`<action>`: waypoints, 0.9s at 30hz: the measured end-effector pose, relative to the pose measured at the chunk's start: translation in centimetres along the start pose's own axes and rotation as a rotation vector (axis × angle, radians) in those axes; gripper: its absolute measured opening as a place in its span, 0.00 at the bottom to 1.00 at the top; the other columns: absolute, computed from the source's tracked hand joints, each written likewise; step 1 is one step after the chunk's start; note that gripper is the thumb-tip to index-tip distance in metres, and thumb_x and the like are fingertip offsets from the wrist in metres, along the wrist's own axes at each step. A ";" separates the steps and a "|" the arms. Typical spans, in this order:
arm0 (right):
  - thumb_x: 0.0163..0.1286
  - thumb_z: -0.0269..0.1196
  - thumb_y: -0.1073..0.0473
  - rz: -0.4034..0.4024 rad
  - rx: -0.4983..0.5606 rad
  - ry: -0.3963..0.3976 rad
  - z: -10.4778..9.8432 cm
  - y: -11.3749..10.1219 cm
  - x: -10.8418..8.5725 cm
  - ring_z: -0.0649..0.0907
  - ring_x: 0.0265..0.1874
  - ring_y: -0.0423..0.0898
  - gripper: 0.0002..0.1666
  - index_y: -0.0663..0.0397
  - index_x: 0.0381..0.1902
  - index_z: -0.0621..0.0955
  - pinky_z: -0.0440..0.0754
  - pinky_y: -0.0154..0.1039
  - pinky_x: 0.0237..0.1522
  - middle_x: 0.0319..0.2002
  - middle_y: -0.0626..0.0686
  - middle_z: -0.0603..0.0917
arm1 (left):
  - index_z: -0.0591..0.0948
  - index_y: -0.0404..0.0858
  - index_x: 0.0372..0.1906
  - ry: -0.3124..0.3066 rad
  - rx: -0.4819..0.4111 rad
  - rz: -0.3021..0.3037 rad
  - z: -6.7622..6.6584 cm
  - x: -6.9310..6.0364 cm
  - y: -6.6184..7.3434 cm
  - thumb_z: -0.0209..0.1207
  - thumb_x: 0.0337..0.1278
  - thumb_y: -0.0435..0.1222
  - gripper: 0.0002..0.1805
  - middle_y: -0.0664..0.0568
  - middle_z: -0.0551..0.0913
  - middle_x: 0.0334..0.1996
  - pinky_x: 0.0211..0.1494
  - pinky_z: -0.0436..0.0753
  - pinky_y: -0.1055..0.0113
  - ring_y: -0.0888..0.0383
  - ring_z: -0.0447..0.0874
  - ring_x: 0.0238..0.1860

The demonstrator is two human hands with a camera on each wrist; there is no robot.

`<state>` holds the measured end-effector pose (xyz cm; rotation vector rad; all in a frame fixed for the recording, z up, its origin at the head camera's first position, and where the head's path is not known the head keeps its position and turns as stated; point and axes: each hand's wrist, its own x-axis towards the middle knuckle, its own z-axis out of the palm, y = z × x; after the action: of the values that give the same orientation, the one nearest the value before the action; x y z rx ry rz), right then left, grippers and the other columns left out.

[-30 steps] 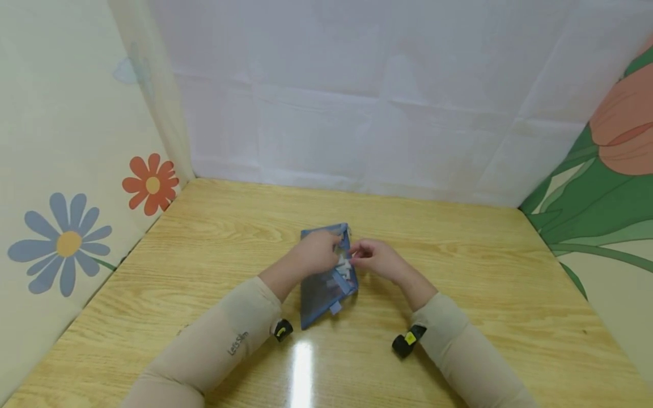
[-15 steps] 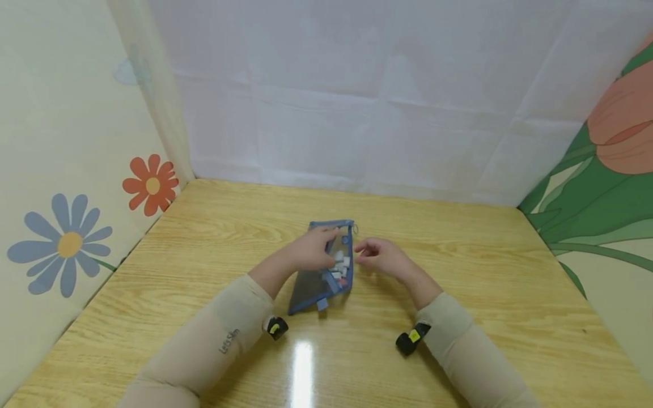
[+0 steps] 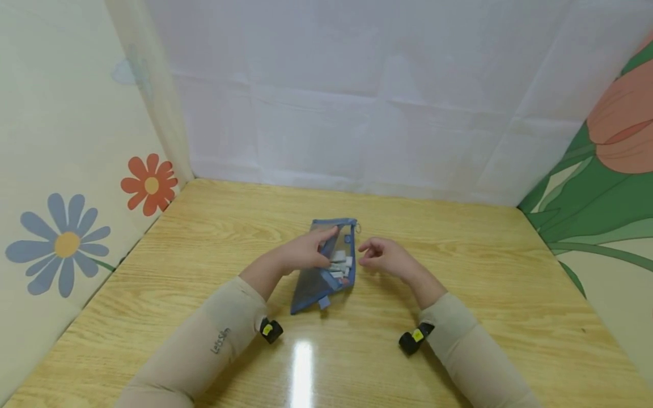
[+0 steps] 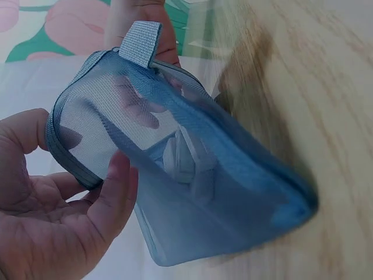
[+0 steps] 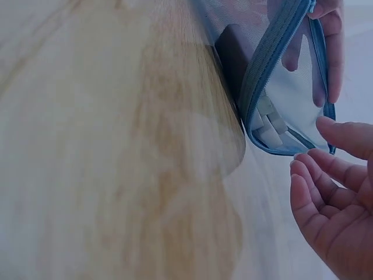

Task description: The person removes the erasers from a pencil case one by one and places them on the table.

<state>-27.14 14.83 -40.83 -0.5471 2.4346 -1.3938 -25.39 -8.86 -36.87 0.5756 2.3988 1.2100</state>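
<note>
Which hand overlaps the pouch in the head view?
The left hand: it shows partly across the blue mesh pouch. The right hand shows wholly to the pouch's right, over the table, loosely curled and holding nothing.

Left hand (image 3: 306, 250): thumb and fingers spread | right hand (image 3: 388, 258): fingers loosely curled

The head camera looks forward and down from above, far enough back to frame the worktop (image 3: 459, 238), tulip wall (image 3: 622, 124), left hand (image 3: 305, 249) and right hand (image 3: 386, 258). The left wrist camera (image 3: 271, 330) sits close, turned sideways, facing the tab (image 4: 141, 44) side of a blue mesh pouch (image 4: 186, 224) with the tulip wall beyond; the right wrist camera (image 3: 414, 340), also close, faces the pouch's zipper (image 5: 273, 46). All three views share the pouch and hands.
</note>
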 end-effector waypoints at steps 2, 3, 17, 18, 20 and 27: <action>0.58 0.64 0.62 0.002 -0.002 0.001 -0.1 0.0 -0.1 0.79 0.26 0.48 0.19 0.65 0.47 0.77 0.78 0.42 0.29 0.29 0.54 0.79 | 0.50 0.45 0.72 -0.005 -0.026 0.004 0.1 -0.1 0.1 0.58 0.43 0.27 0.48 0.46 0.49 0.71 0.56 0.69 0.57 0.47 0.59 0.62; 0.58 0.64 0.62 0.005 -0.001 0.001 -0.1 0.0 -0.2 0.79 0.26 0.49 0.19 0.64 0.47 0.77 0.78 0.42 0.29 0.29 0.54 0.79 | 0.49 0.45 0.72 -0.007 -0.031 0.008 0.1 -0.2 0.2 0.58 0.42 0.26 0.49 0.47 0.48 0.71 0.57 0.69 0.57 0.47 0.57 0.64; 0.57 0.64 0.64 -0.018 0.032 -0.004 -0.7 0.2 -0.8 0.79 0.27 0.49 0.20 0.65 0.47 0.76 0.77 0.39 0.29 0.29 0.53 0.79 | 0.51 0.48 0.71 0.030 -0.130 0.052 1.0 0.0 -0.2 0.55 0.43 0.22 0.47 0.51 0.49 0.71 0.59 0.68 0.55 0.45 0.51 0.68; 0.57 0.64 0.65 -0.023 0.036 -0.002 -0.7 0.2 -0.9 0.79 0.28 0.48 0.20 0.65 0.48 0.76 0.77 0.38 0.29 0.30 0.54 0.80 | 0.51 0.48 0.72 0.024 -0.143 0.054 1.0 0.0 -0.2 0.55 0.43 0.22 0.48 0.51 0.49 0.71 0.60 0.67 0.54 0.46 0.49 0.68; 0.57 0.64 0.66 -0.038 0.047 0.002 -0.7 0.1 -0.9 0.79 0.28 0.47 0.20 0.68 0.48 0.76 0.77 0.36 0.30 0.30 0.55 0.80 | 0.50 0.48 0.72 0.010 -0.163 0.050 0.9 0.0 -0.3 0.54 0.43 0.21 0.48 0.53 0.48 0.71 0.61 0.65 0.54 0.49 0.46 0.69; 0.57 0.63 0.68 -0.059 0.089 0.021 -0.7 -0.3 -1.0 0.78 0.30 0.46 0.21 0.69 0.49 0.75 0.76 0.34 0.32 0.33 0.58 0.80 | 0.48 0.50 0.72 -0.018 -0.240 0.053 0.7 0.2 -0.4 0.53 0.41 0.20 0.51 0.54 0.44 0.72 0.65 0.60 0.54 0.51 0.40 0.70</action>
<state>-26.46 15.69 -40.21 -0.5909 2.3771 -1.5305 -25.21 -8.47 -37.59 0.5747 2.1929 1.4815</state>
